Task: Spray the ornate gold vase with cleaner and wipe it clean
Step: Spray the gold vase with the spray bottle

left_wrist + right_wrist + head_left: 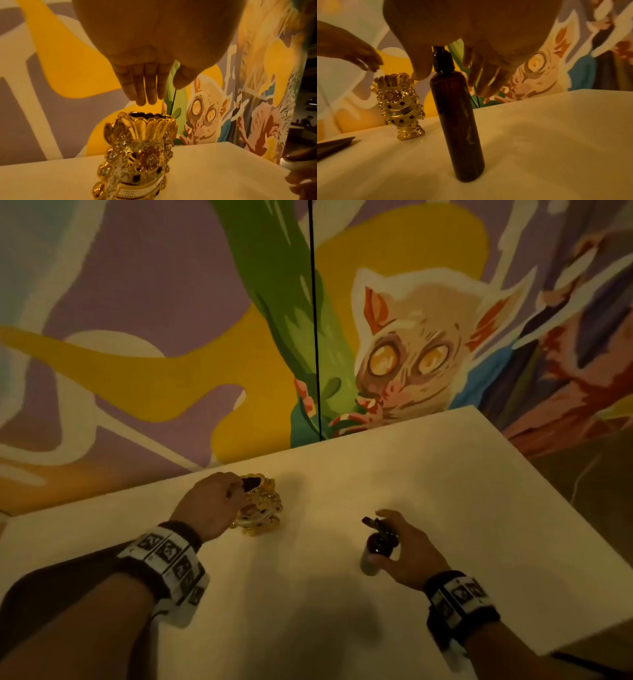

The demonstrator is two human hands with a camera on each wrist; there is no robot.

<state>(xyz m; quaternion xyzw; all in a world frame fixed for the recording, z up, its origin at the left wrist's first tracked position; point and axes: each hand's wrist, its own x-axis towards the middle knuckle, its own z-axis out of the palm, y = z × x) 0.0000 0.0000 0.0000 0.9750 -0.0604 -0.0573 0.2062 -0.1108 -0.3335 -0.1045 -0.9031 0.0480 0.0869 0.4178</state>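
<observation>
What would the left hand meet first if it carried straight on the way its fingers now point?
Most likely the vase: the left hand hangs above it with straight fingers aimed down at the scalloped rim, a gap showing between them. Depth is uncertain, so they might reach the rim's far edge or its opening.

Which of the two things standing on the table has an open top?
The gold vase; the brown spray bottle is capped by a black nozzle.

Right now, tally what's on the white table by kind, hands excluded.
Gold vase: 1
Dark spray bottle: 1
Dark flat object at the table edge, seen only from the right wrist, unidentifiable: 1
Total: 3
</observation>
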